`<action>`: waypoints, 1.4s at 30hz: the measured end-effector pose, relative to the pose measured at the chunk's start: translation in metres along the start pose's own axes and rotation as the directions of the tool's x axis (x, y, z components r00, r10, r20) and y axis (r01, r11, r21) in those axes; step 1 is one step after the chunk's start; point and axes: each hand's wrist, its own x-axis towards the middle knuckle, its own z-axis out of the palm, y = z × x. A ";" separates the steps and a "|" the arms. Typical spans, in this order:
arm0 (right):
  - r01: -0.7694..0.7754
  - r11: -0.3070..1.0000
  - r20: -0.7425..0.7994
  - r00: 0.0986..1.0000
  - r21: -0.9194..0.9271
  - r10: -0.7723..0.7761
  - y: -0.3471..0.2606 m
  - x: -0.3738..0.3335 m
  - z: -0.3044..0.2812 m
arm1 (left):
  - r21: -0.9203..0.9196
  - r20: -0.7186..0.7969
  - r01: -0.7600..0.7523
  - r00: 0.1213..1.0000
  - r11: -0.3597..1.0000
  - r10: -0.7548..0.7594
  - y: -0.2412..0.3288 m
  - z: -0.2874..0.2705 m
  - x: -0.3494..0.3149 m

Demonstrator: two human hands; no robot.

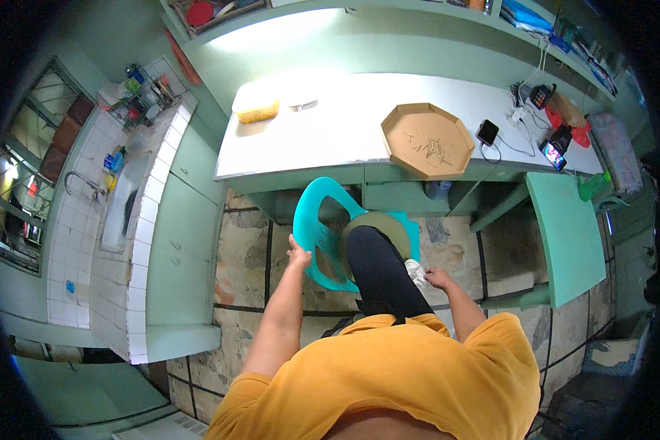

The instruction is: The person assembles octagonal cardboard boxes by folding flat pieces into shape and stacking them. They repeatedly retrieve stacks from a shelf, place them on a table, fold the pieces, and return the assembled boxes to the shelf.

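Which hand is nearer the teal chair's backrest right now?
Left. The left hand rests on the backrest edge of the teal plastic chair; the right hand is off past the seat's far side, by a white crumpled thing.

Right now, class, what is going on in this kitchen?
A person in a yellow shirt stands over a turquoise plastic chair pushed up to a white counter. The left hand grips the chair's backrest, one leg is raised onto the seat, and the right hand is near a white cloth. An octagonal cardboard tray lies on the counter.

L hand [298, 257] & R hand [438, 278] both reaching fwd, arms extended.
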 end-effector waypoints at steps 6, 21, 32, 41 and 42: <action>-0.163 0.941 0.190 0.976 0.298 0.109 -0.072 0.028 -0.056 | -0.105 0.084 -0.031 0.996 0.994 0.040 -0.002 -0.008 -0.002; 0.129 0.483 -0.499 -0.299 -0.866 -0.814 -0.563 0.034 -0.598 | 0.859 -0.408 -0.511 -0.724 -0.035 0.557 0.392 -0.383 -0.079; 0.205 0.253 -0.308 -0.316 -0.945 -0.897 -0.799 0.074 -0.823 | 0.952 -0.303 -0.304 -0.936 0.022 0.176 0.649 -0.763 -0.373; 0.359 0.280 -0.404 -0.339 -0.890 -0.849 -0.806 0.055 -0.819 | 0.941 -0.303 -0.121 -0.720 0.317 0.624 0.790 -0.952 -0.487; 0.365 0.283 -0.409 -0.336 -0.887 -0.848 -0.806 0.054 -0.819 | 0.943 -0.315 -0.139 -0.664 0.302 0.678 0.805 -0.961 -0.487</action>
